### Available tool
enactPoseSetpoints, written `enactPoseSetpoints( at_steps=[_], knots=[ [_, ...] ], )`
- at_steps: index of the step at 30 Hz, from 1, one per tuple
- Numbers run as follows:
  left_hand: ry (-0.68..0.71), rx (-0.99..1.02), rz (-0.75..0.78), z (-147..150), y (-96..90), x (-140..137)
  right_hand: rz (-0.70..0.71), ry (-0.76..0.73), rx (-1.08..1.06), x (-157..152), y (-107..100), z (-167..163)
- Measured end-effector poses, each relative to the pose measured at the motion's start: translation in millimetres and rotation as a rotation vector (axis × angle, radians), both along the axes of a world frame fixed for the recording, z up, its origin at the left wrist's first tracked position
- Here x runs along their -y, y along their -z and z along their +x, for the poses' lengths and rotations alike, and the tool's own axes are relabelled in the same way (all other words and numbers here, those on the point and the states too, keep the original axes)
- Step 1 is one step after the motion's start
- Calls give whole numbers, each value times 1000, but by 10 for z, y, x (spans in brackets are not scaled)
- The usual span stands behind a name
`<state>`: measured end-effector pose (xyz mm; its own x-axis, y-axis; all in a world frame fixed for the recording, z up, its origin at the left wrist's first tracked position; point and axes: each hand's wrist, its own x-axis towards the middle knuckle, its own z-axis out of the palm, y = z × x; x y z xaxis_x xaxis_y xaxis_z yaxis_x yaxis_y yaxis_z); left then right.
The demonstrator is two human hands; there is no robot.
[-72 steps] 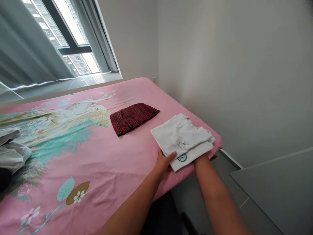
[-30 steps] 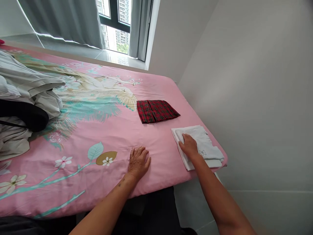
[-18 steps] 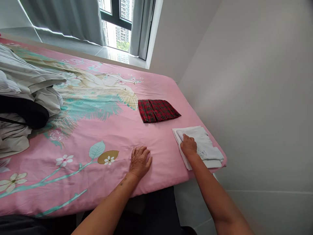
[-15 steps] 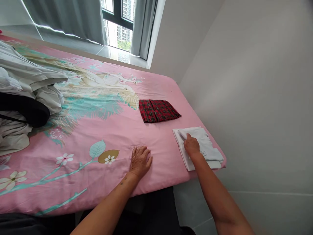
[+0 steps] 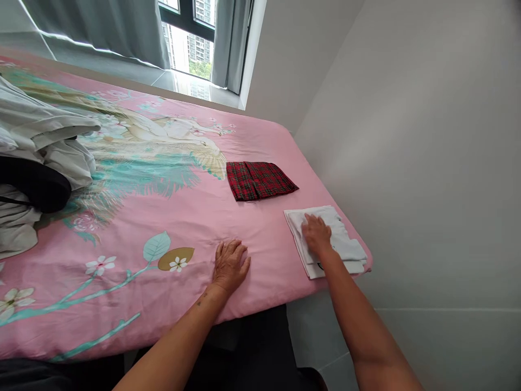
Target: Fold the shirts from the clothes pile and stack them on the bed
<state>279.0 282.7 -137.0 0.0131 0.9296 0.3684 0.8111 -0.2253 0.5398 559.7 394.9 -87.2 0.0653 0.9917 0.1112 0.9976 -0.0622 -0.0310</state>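
My left hand (image 5: 230, 264) rests flat on the pink flowered bedsheet (image 5: 195, 304), its fingers extended and holding nothing. At the bed's right corner, my right hand (image 5: 317, 235) lies on a stack of folded white garments (image 5: 345, 247), fingers stretched out and slightly blurred. A small dark print shows on the white cloth beside my right wrist. Beyond both hands, a red plaid garment (image 5: 260, 181) lies folded on the sheet. Part of the white stack is hidden beneath my right hand and forearm.
A heap of white clothes (image 5: 61, 146) with a black piece (image 5: 36, 184) lies at the far left of the bed. A bare wall (image 5: 407, 163) borders the bed on the right. Grey curtains (image 5: 106, 32) hang by a window (image 5: 189, 49) at the back.
My right hand has gone from a bent-fingered touch at the white cloth's upper left to fingers spread flat on it. A raised fold there now lies flatter. My left hand stays put.
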Motion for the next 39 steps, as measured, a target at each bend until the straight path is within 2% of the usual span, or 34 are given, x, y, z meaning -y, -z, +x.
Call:
enactPoseSetpoints(
  at_steps=[4,7,10,13,18,23,25,29,31,32,34,36,37,39],
  knots=[
    [1,-11,5,4,-8,2,-90,90,-23,18,207,-43],
    [2,-10,19,6,-12,5,-112,107,-92,2,161,-20],
    [0,-16,25,8,-8,4,-47,20,-119,-35,45,44],
    [-7,-26,25,10,2,-1,-19,-100,-107,-98,52,70],
    [2,-42,34,10,17,-12,-84,62,-90,-255,217,-4],
    [-7,-54,48,7,34,-16,-190,81,-195,-273,124,42],
    [-7,-54,48,7,40,-15,-171,87,-232,-195,100,106],
    [-8,-51,47,9,42,-20,-80,59,-196,-32,138,210],
    [-14,-50,51,10,40,-26,9,30,-294,25,132,270],
    [-16,-50,54,10,40,-29,112,20,-375,65,122,315],
    [-17,-54,57,12,44,-37,416,57,-533,213,122,428],
    [-15,-58,60,14,53,-45,721,220,-667,479,193,538],
    [-15,-59,61,16,59,-50,826,347,-749,651,261,571],
    [-18,-58,63,20,70,-59,888,593,-1003,1022,429,565]
  ],
)
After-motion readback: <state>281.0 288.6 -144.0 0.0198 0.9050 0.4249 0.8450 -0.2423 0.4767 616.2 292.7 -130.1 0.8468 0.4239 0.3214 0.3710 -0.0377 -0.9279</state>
